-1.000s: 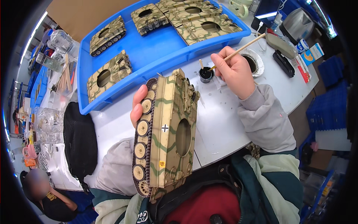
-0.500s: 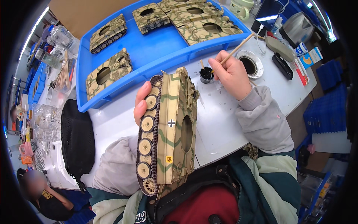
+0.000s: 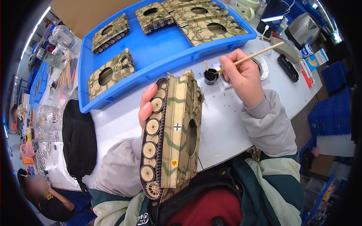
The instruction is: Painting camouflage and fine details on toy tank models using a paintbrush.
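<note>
My left hand (image 3: 148, 103) is wrapped round a camouflage-painted model tank hull (image 3: 174, 139), its track and pale road wheels turned toward me on the left side. Only a few fingertips show; the rest of that hand is hidden behind the hull. A dark oval opening lies in the hull's top. In my right hand (image 3: 244, 75) a thin wooden-handled paintbrush (image 3: 260, 55) is pinched, its tip at the rim of a small cup of black paint (image 3: 210, 77). A short stick stands in that cup.
A blue tray (image 3: 158, 62) beyond my hands holds several similar hulls (image 3: 111, 69). Behind my right hand is a foil-wrapped dish (image 3: 264, 67). A black pouch (image 3: 78, 137) lies left, near glass jars (image 3: 48, 118). A black case (image 3: 287, 67) and kettle (image 3: 303, 30) are at right.
My right hand has shifted right, and the brush leans lower, its tip now at the cup's right side. The hull has moved slightly right in my left hand.
</note>
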Tool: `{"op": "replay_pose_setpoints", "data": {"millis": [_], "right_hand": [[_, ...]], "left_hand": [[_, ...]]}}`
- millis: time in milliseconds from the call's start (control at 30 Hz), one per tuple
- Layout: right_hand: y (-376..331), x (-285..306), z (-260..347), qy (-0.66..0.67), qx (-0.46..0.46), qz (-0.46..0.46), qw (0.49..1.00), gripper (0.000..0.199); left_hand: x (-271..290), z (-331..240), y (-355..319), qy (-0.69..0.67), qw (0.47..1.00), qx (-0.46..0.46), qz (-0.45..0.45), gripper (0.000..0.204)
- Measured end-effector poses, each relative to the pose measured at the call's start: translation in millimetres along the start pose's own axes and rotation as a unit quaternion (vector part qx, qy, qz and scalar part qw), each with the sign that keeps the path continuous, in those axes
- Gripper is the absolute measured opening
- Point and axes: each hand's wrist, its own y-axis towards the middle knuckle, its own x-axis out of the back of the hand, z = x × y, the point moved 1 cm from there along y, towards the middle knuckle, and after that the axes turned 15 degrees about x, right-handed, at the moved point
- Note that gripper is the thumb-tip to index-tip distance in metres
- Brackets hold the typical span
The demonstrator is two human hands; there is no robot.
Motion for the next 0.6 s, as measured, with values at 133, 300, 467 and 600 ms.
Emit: {"op": "replay_pose_setpoints", "data": {"millis": [133, 300, 467, 600], "right_hand": [[-7.6, 1.6, 22.2, 0.124, 0.032, -0.033, 0.991, 0.018], [-11.9, -1.8, 34.0, 0.239, 0.123, -0.03, 0.963, 0.009], [-16.8, -3.1, 36.9, 0.235, 0.188, 0.079, 0.95, 0.005], [-18.3, -5.1, 35.7, 0.27, 0.18, 0.059, 0.944, 0.004]], "left_hand": [[-13.0, 4.3, 0.5, -0.019, 0.997, -0.017, -0.069, 0.044], [-16.7, 5.5, 0.5, -0.04, 0.997, 0.032, -0.063, 0.047], [-11.1, 10.1, -4.3, -0.006, 0.99, 0.012, -0.141, 0.048], [-6.3, 8.0, -6.2, 0.02, 0.993, 0.025, -0.115, 0.049]]}}
